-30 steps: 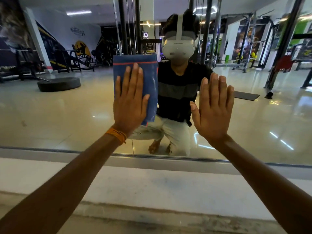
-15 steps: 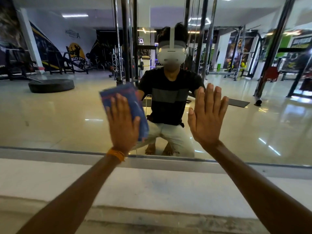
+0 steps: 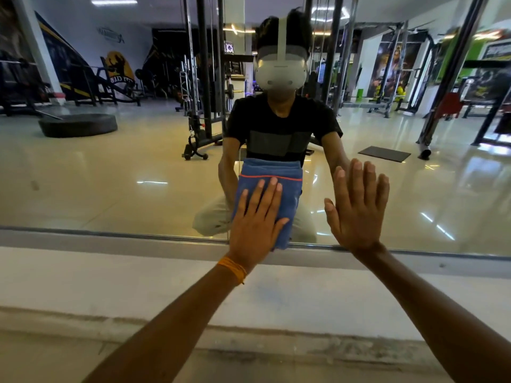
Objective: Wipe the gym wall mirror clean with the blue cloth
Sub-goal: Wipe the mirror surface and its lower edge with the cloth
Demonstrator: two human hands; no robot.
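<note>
A person's left hand (image 3: 258, 225), an orange thread band (image 3: 232, 269) at the wrist, presses a folded blue cloth (image 3: 272, 172) flat against the gym wall mirror (image 3: 110, 175) at lower centre of the frame, fingers straight and spread rather than gripping. The cloth's bottom edge overlaps the mirror's grey lower frame (image 3: 110, 240), above a white ledge (image 3: 110, 280). Just right of the cloth and apart from it, the right hand (image 3: 356, 208) lies released, palm flat on the glass, fingers upward. The reflection shows the person crouched, wearing a white headset (image 3: 280, 73), with weight machines (image 3: 203, 106) behind, a black disc (image 3: 78, 125) at left and a dark mat (image 3: 384, 153) at right on the glossy floor (image 3: 110, 161).
</note>
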